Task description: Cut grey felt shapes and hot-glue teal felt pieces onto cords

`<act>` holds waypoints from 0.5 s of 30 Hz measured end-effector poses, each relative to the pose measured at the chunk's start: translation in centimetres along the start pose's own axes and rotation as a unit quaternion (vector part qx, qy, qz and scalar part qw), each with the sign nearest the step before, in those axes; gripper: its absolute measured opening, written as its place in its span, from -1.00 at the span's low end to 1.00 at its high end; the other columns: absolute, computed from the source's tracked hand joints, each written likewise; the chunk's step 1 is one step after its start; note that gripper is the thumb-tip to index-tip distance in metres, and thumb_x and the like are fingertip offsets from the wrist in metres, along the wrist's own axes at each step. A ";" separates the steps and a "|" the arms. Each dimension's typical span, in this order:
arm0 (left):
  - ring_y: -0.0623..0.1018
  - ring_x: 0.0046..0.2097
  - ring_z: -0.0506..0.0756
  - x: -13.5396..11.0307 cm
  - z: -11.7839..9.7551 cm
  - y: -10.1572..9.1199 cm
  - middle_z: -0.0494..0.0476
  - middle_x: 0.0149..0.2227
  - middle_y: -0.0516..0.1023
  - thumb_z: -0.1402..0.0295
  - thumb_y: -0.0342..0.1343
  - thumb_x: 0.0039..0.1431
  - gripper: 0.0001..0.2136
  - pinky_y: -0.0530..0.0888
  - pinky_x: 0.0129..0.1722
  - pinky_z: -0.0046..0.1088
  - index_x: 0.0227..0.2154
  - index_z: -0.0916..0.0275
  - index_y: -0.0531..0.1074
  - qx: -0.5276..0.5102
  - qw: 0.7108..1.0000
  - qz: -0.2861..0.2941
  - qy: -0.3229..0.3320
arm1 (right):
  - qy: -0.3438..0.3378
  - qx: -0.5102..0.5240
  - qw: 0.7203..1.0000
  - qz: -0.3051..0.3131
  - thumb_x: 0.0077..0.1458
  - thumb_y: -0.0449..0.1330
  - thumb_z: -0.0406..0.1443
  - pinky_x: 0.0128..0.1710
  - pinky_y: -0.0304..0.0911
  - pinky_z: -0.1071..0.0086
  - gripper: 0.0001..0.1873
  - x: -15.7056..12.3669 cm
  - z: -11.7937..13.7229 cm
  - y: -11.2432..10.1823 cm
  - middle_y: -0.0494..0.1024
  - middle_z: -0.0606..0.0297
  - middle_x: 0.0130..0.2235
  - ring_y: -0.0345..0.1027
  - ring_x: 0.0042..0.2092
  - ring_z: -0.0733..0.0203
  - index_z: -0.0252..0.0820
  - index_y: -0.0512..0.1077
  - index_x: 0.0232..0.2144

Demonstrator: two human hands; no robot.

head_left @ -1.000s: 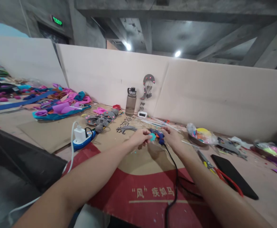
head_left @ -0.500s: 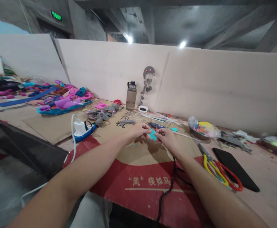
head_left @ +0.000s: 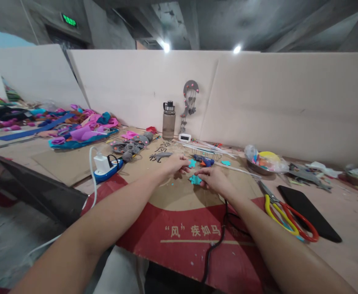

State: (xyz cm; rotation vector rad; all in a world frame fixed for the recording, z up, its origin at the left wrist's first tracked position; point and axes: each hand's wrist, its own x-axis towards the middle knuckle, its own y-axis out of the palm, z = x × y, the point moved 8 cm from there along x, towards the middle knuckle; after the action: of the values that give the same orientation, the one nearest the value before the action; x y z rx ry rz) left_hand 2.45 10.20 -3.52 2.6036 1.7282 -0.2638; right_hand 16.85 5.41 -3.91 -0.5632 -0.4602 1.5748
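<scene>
Pinched at the fingertips of my left hand (head_left: 177, 164) is a small turquoise flower-shaped piece (head_left: 192, 163). My right hand (head_left: 215, 179), nearer to me, has thumb and fingers closed on the edge of a second turquoise flower-shaped piece (head_left: 195, 179), low over the cardboard (head_left: 169, 198). Just behind the hands lies a blue glue gun (head_left: 208, 161) with an orange part. A third turquoise piece (head_left: 226, 162) rests to its right.
Scissors (head_left: 285, 214) with yellow and red handles lie at right beside a black flat case (head_left: 309, 212). Behind are a bottle (head_left: 168, 122), a small white clock (head_left: 184, 137) and a bowl (head_left: 265, 166). A power strip (head_left: 105, 173) sits left; a black cable (head_left: 217, 245) crosses the front.
My hands, together at one turquoise spot before, have moved apart. Two separate turquoise pieces now show, one at each hand; the right hand is slightly lower.
</scene>
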 end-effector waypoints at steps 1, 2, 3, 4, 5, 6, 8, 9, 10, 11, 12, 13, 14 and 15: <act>0.41 -0.61 -0.11 0.0 -0.2 0.0 0.07 -0.55 0.49 0.46 0.07 0.21 -0.91 0.28 -0.61 -0.65 -0.41 0.33 0.32 -0.013 1.000 -0.006 0.004 | -0.010 -0.015 1.000 -0.008 0.14 0.10 -0.30 -0.66 0.03 0.51 -0.75 0.1 0.1 -0.1 0.44 0.40 -0.63 0.21 -0.65 0.36 -0.19 0.54 -0.19; 0.45 -0.58 -0.10 0.1 -0.3 0.0 0.08 -0.55 0.50 0.49 0.05 0.22 -0.91 0.32 -0.57 -0.65 -0.41 0.33 0.31 -0.023 1.000 -0.013 0.007 | -0.023 -0.028 0.999 -0.024 0.14 0.11 -0.29 -0.64 0.06 0.50 -0.73 0.2 0.2 -0.5 0.47 0.39 -0.60 0.24 -0.63 0.35 -0.19 0.54 -0.16; 0.47 -0.56 -0.09 0.1 -0.3 0.0 0.09 -0.55 0.51 0.51 0.05 0.22 -0.91 0.36 -0.54 -0.64 -0.41 0.34 0.31 -0.031 0.999 -0.019 0.010 | -0.038 -0.041 0.997 -0.049 0.13 0.11 -0.28 -0.61 0.11 0.48 -0.71 0.3 0.4 -1.0 0.50 0.37 -0.55 0.28 -0.61 0.33 -0.18 0.54 -0.14; 0.48 -0.55 -0.09 0.3 -0.3 0.0 0.09 -0.55 0.51 0.53 0.05 0.22 -0.92 0.38 -0.52 -0.63 -0.40 0.34 0.30 -0.036 0.999 -0.024 0.011 | -0.052 -0.054 0.994 -0.080 0.13 0.11 -0.28 -0.57 0.15 0.47 -0.71 0.4 0.5 -1.8 0.54 0.34 -0.49 0.31 -0.58 0.33 -0.18 0.54 -0.14; 0.49 -0.55 -0.08 0.4 -0.2 0.0 0.08 -0.55 0.51 0.55 0.05 0.21 -0.92 0.40 -0.50 -0.62 -0.39 0.34 0.30 -0.040 0.999 -0.029 0.010 | -0.064 -0.067 0.989 -0.111 0.12 0.11 -0.29 -0.52 0.20 0.46 -0.72 0.5 0.5 -2.6 0.57 0.31 -0.42 0.35 -0.53 0.31 -0.19 0.54 -0.17; 0.49 -0.56 -0.09 0.5 0.0 0.0 0.07 -0.56 0.51 0.56 0.06 0.21 -0.93 0.41 -0.49 -0.61 -0.38 0.34 0.30 -0.044 0.998 -0.032 0.008 | -0.073 -0.084 0.983 -0.144 0.10 0.11 -0.30 -0.45 0.23 0.44 -0.74 0.6 0.5 -3.5 0.59 0.28 -0.37 0.39 -0.48 0.29 -0.21 0.55 -0.20; 0.49 -0.55 -0.09 0.6 0.2 0.0 0.06 -0.55 0.51 0.59 0.07 0.19 -0.94 0.43 -0.46 -0.59 -0.35 0.35 0.32 -0.054 0.998 -0.034 0.006 | -0.079 -0.115 0.971 -0.195 0.08 0.10 -0.32 -0.32 0.25 0.41 -0.76 0.8 0.1 -5.4 0.60 0.23 -0.31 0.43 -0.34 0.23 -0.23 0.55 -0.28; 0.49 -0.54 -0.09 0.6 0.2 0.1 0.05 -0.55 0.51 0.59 0.07 0.19 -0.94 0.43 -0.45 -0.59 -0.34 0.35 0.33 -0.060 0.998 -0.032 0.007 | -0.079 -0.127 0.965 -0.215 0.07 0.10 -0.32 -0.28 0.25 0.40 -0.77 0.9 -0.2 -6.2 0.61 0.21 -0.30 0.44 -0.29 0.20 -0.24 0.55 -0.30; 0.49 -0.53 -0.09 0.6 0.1 0.0 0.05 -0.54 0.50 0.59 0.07 0.18 -0.94 0.44 -0.43 -0.59 -0.34 0.36 0.34 -0.064 0.997 -0.031 0.007 | -0.075 -0.134 0.962 -0.228 0.07 0.10 -0.32 -0.26 0.24 0.39 -0.77 0.9 -0.5 -6.9 0.60 0.20 -0.30 0.44 -0.27 0.18 -0.25 0.55 -0.31; 0.50 -0.52 -0.09 0.6 0.1 -0.1 0.05 -0.53 0.50 0.58 0.08 0.18 -0.95 0.44 -0.42 -0.59 -0.35 0.36 0.35 -0.069 0.997 -0.032 0.011 | -0.068 -0.141 0.959 -0.236 0.06 0.09 -0.31 -0.27 0.24 0.38 -0.76 1.0 -0.8 -7.4 0.60 0.20 -0.32 0.44 -0.28 0.17 -0.25 0.55 -0.32; 0.50 -0.51 -0.10 0.5 -0.1 -0.2 0.05 -0.52 0.50 0.56 0.09 0.18 -0.96 0.44 -0.42 -0.59 -0.36 0.35 0.35 -0.074 0.997 -0.035 0.015 | -0.061 -0.145 0.958 -0.239 0.07 0.08 -0.29 -0.29 0.23 0.37 -0.75 1.0 -1.1 -7.8 0.60 0.20 -0.34 0.43 -0.30 0.17 -0.25 0.55 -0.31; 0.49 -0.50 -0.10 0.4 -0.2 -0.4 0.05 -0.51 0.50 0.54 0.11 0.18 -0.95 0.43 -0.43 -0.60 -0.38 0.34 0.35 -0.076 0.996 -0.041 0.022 | -0.053 -0.148 0.958 -0.239 0.07 0.08 -0.28 -0.31 0.22 0.37 -0.74 1.0 -1.3 -8.0 0.59 0.21 -0.36 0.43 -0.33 0.17 -0.25 0.55 -0.31; 0.49 -0.50 -0.10 0.4 -0.4 -0.7 0.05 -0.49 0.50 0.51 0.12 0.17 -0.94 0.41 -0.45 -0.61 -0.40 0.34 0.35 -0.073 0.996 -0.049 0.031 | -0.049 -0.151 0.958 -0.237 0.07 0.07 -0.26 -0.33 0.21 0.37 -0.73 1.0 -1.3 -8.1 0.59 0.22 -0.38 0.42 -0.35 0.17 -0.24 0.55 -0.31; 0.47 -0.51 -0.11 0.3 -0.5 -1.0 0.05 -0.49 0.50 0.49 0.14 0.15 -0.92 0.37 -0.49 -0.62 -0.42 0.33 0.36 -0.060 0.996 -0.056 0.037 | -0.050 -0.154 0.958 -0.237 0.07 0.07 -0.26 -0.34 0.21 0.38 -0.72 0.9 -1.3 -8.1 0.59 0.22 -0.38 0.42 -0.36 0.17 -0.24 0.55 -0.32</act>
State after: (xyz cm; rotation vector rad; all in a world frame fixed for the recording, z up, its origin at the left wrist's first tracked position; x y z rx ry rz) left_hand 1.74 10.92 -2.96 2.4676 1.8532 -0.0634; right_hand 24.04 6.94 -0.11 -0.5579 -0.8597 1.0801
